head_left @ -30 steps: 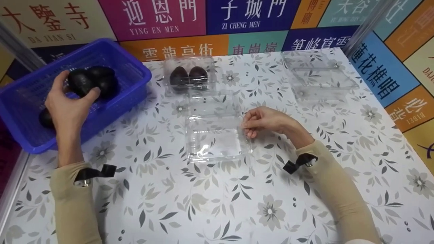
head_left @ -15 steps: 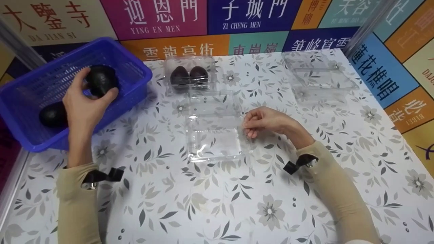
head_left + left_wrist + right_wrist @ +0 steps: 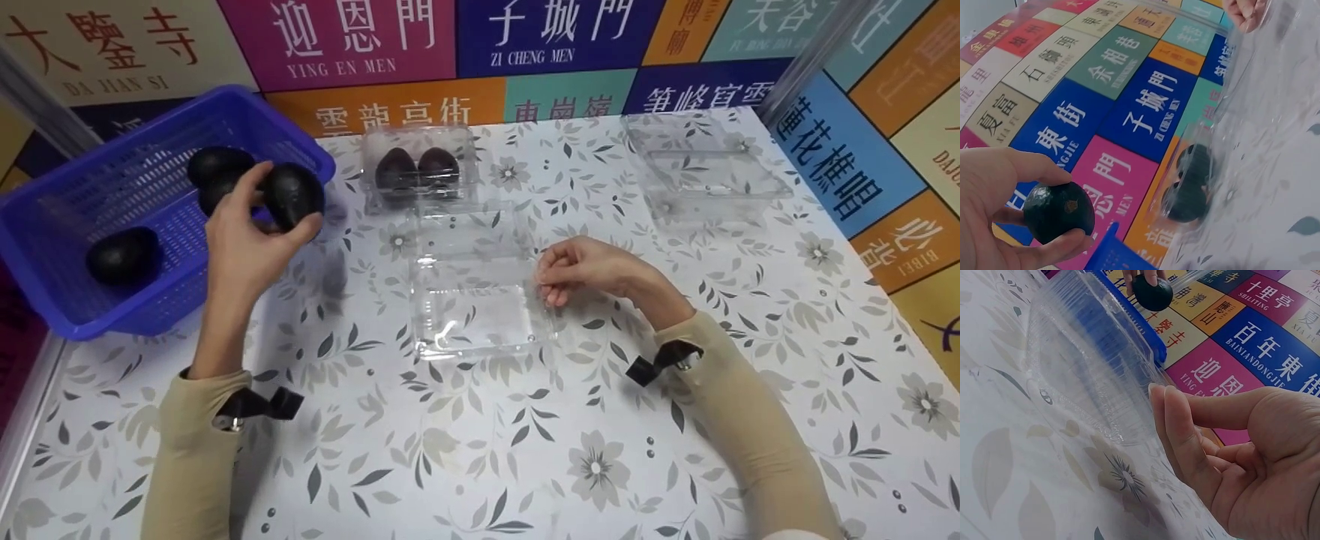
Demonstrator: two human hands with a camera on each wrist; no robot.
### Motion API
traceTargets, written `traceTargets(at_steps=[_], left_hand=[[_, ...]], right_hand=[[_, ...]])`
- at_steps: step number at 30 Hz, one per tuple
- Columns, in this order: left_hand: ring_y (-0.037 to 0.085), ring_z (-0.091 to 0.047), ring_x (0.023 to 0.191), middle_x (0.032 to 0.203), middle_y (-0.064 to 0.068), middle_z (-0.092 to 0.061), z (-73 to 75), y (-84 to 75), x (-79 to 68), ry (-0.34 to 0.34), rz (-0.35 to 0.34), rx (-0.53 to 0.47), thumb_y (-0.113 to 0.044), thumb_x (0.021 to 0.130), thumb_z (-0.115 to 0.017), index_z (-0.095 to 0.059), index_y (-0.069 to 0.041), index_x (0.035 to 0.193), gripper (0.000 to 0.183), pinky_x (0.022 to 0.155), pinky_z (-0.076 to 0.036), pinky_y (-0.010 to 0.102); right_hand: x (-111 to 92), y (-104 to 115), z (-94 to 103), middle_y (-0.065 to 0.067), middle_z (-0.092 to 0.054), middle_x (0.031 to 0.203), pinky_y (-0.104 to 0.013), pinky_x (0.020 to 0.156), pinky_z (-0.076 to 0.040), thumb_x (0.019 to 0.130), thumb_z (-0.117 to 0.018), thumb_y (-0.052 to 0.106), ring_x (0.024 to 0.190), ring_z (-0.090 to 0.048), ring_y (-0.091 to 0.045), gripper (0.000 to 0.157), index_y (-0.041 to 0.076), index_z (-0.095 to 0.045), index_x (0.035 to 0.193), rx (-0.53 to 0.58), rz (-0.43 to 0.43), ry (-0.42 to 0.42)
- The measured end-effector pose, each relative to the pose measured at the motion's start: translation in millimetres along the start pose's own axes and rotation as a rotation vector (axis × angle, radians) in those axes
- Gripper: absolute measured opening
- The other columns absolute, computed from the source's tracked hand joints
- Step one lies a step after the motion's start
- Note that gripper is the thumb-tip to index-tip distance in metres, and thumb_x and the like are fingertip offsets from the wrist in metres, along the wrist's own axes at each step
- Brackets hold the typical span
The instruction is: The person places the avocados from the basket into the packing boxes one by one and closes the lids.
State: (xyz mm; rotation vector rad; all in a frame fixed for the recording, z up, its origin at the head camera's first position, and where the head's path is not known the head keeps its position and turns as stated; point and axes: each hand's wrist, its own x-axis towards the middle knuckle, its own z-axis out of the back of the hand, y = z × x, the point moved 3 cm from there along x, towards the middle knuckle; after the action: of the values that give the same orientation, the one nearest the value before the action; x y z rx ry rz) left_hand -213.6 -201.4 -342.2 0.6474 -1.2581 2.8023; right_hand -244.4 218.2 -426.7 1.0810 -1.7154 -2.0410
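Note:
A dark avocado (image 3: pixel 294 196) is gripped between the thumb and fingers of my left hand (image 3: pixel 251 232), held up by the right rim of the blue basket (image 3: pixel 90 330). Its stem scar shows in the left wrist view, where the same avocado (image 3: pixel 1060 211) faces the camera. My right hand (image 3: pixel 589 268) pinches the right edge of an unfolded clear plastic clamshell box (image 3: pixel 476 315) with thumb and fingertips. In the right wrist view this clamshell (image 3: pixel 1081 354) tilts up beside the fingertips. Several more avocados (image 3: pixel 124 256) lie in the basket, some partly behind the left hand.
Behind the unfolded box stands a closed clamshell (image 3: pixel 420 135) with two avocados showing inside. More clear plastic boxes (image 3: pixel 712 172) lie at the back right. A lettered panel wall (image 3: pixel 555 45) borders the flower-patterned table (image 3: pixel 450 450) at the back.
My left hand has lifted one avocado from among the others and carried it right to the basket's edge. The right hand has stayed at the box's edge.

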Motion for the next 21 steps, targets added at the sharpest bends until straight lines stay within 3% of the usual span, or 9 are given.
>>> traceTargets(at_steps=[4, 7, 12, 21], left_hand=[[0.025, -0.063, 0.083, 0.119, 0.019, -0.064, -11.9, -8.7, -5.6, 0.034, -0.029, -0.015, -0.024, 0.079, -0.084, -0.054, -0.011, 0.145, 0.074, 0.072, -0.045, 0.019], [0.026, -0.066, 0.081, 0.119, 0.018, -0.063, -21.0, -15.5, -10.1, 0.085, -0.031, -0.035, -0.024, 0.080, -0.084, -0.053, -0.012, 0.146, 0.074, 0.067, -0.047, 0.014], [0.028, -0.069, 0.083, 0.118, 0.018, -0.063, -36.7, -25.4, -18.0, 0.173, -0.033, -0.048, -0.025, 0.080, -0.085, -0.053, -0.015, 0.146, 0.074, 0.070, -0.050, 0.018], [0.029, -0.070, 0.078, 0.119, 0.020, -0.062, -60.7, -43.7, -34.5, 0.266, -0.091, -0.093, -0.024, 0.078, -0.087, -0.051, -0.013, 0.147, 0.079, 0.072, -0.058, 0.040]], right_hand=[[0, 0, -0.6, -0.010, -0.072, 0.080, -0.027, 0.067, -0.060, 0.098, -0.062, 0.000, 0.067, -0.070, -0.014, 0.005, -0.004, -0.061, 0.097, 0.001, -0.002, 0.000], [0, 1, -0.6, -0.010, -0.071, 0.080, -0.028, 0.067, -0.060, 0.098, -0.062, 0.000, 0.067, -0.070, -0.015, 0.005, -0.004, -0.061, 0.098, -0.002, -0.007, -0.007], [0, 0, -0.5, -0.011, -0.070, 0.081, -0.028, 0.068, -0.060, 0.098, -0.062, 0.000, 0.067, -0.069, -0.015, 0.006, -0.005, -0.061, 0.099, -0.004, -0.011, -0.014], [0, 1, -1.1, -0.010, -0.070, 0.080, -0.028, 0.068, -0.060, 0.098, -0.062, 0.000, 0.066, -0.069, -0.015, 0.009, -0.009, -0.060, 0.100, 0.002, -0.005, -0.015]])
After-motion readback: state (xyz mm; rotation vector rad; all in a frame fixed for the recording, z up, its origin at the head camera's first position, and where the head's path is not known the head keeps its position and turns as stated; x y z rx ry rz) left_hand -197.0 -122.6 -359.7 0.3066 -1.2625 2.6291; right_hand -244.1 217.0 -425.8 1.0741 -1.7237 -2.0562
